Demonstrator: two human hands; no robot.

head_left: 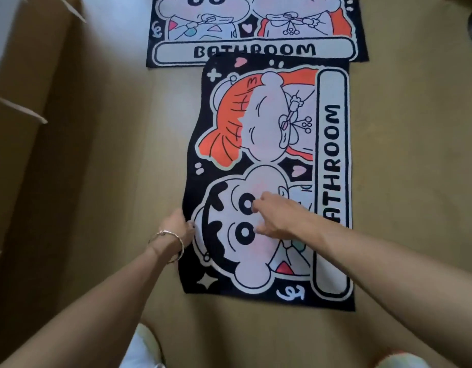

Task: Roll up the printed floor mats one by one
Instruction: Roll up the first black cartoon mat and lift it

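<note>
Underfoot, the tan floor (404,181) looks smooth, cardboard boxes (30,160) standing at your left. The near mat (266,155) lies flat on it, its far end overlapping the far mat (256,30); it looks soft and light, so start the roll at the near short end. Your left hand (176,227) pinches its left edge; your right hand (277,216) presses loose fingers on the print.

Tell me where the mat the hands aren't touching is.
Head view, top centre: the far mat lies flat on the floor beyond the near mat, whose far end overlaps its BATHROOM edge.
</note>
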